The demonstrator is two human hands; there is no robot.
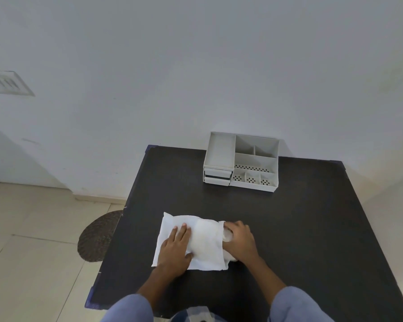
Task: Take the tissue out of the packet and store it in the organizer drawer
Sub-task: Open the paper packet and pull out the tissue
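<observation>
A white tissue packet lies flat on the near middle of the black table. My left hand presses palm-down on its left half, fingers spread. At the packet's right end my right hand has its fingers closed around white tissue that bulges out of the opening. The grey-white organizer stands at the table's far edge against the wall. Its two small drawers are at its front left, the upper one slightly out.
The organizer has several open compartments on top, some with perforated floors. A round brown woven mat lies on the tiled floor left of the table. The wall rises right behind the table.
</observation>
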